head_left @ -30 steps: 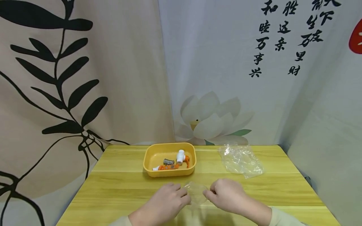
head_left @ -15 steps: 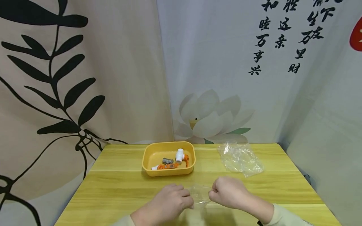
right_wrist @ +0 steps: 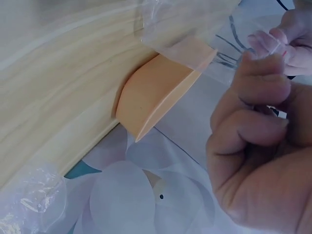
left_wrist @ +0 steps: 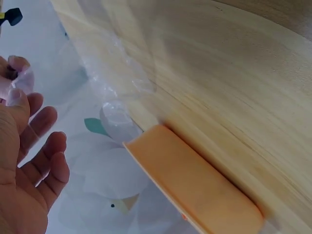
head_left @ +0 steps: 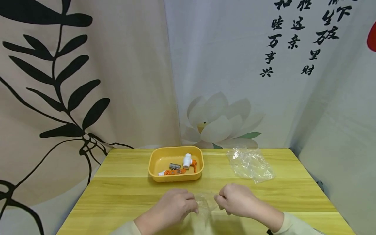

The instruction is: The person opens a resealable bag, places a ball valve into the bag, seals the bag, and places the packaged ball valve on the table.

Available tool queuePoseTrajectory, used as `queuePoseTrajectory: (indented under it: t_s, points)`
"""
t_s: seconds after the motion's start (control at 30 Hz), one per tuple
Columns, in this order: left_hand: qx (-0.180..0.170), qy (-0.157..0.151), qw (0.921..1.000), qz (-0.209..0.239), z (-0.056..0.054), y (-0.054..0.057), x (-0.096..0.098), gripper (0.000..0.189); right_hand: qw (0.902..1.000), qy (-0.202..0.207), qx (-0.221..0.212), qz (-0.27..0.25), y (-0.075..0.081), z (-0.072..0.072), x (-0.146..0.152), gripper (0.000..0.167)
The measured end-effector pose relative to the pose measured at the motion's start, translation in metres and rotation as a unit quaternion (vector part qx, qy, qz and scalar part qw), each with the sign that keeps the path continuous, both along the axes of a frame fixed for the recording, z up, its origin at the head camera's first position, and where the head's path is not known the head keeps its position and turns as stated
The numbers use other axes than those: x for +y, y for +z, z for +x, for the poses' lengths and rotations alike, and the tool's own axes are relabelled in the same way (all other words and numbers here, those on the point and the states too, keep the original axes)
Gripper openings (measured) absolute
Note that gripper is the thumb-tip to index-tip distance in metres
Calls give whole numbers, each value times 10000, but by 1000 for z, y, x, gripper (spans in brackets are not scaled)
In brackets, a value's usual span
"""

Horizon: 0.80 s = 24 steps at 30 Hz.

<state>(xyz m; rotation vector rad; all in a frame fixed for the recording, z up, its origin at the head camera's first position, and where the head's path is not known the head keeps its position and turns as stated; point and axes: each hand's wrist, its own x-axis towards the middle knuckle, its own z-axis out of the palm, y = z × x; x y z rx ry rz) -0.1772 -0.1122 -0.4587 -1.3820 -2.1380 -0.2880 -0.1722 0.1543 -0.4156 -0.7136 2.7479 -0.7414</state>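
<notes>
A clear plastic bag [head_left: 203, 201] is stretched between both hands, low over the table. My left hand [head_left: 175, 205] pinches its left side with thumb and forefinger; in the left wrist view the other fingers [left_wrist: 48, 146] are loosely bent. My right hand [head_left: 239, 200] grips the bag's other side with curled fingers, as the right wrist view shows. There, a short red mark shows on the bag [right_wrist: 185, 24] near the fingertips, and its thin film hangs in front of a yellow tray [right_wrist: 153, 87].
The yellow tray [head_left: 155, 178] behind the hands holds a white bottle-shaped piece [head_left: 187, 161], a grey cylinder [head_left: 175, 166] and orange parts [head_left: 175, 172]. A second crumpled clear bag [head_left: 249, 164] lies at the table's back right. A printed curtain [head_left: 141, 81] hangs behind the table [head_left: 123, 186].
The bag between the hands has shifted and changed shape. My right hand moved slightly right, then back left; the left hand stays almost in place. The tray's contents are unchanged.
</notes>
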Motion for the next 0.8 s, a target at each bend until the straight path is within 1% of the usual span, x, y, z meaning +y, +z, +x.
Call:
queuePoseTrajectory:
  t_s: [0.1,0.2,0.27,0.33,0.43,0.5,0.6,0.67,0.7,0.77,0.8]
  points:
    - [126,49,9999,4,1,0,-1,14,10000,50,-57,-52,0,-1,2,45]
    - [275,-10,9996,-59,2,1,-1,15,9998,59,-153,-106,1,-2,4,41]
    - [210,-123,9997,-46,3,2,-2,14,9996,39,-250,-157,1,-3,5,40]
    - [41,-225,9997,-7,5,2,-2,11,9990,27,-354,-262,1,-4,7,39]
    - [-370,-331,9987,75,6,4,-3,9,9983,44,-412,-405,2,-4,10,39]
    - [-644,-336,9973,98,7,5,-3,8,9977,108,-474,-474,3,-5,11,39]
    - [-1095,-313,9933,201,6,7,-3,6,9972,206,-563,-439,4,-4,13,39]
    - [-1450,-276,9885,327,4,8,-2,6,9970,220,-608,-415,6,-4,13,37]
    - [-1720,-258,9839,416,3,9,-2,7,9972,197,-603,-400,7,-4,13,37]
    - [-2288,-219,9711,647,2,10,-2,7,9975,94,-571,-416,8,-3,14,37]
    - [-2588,-192,9626,771,1,10,-1,8,9977,26,-530,-431,9,-3,15,37]
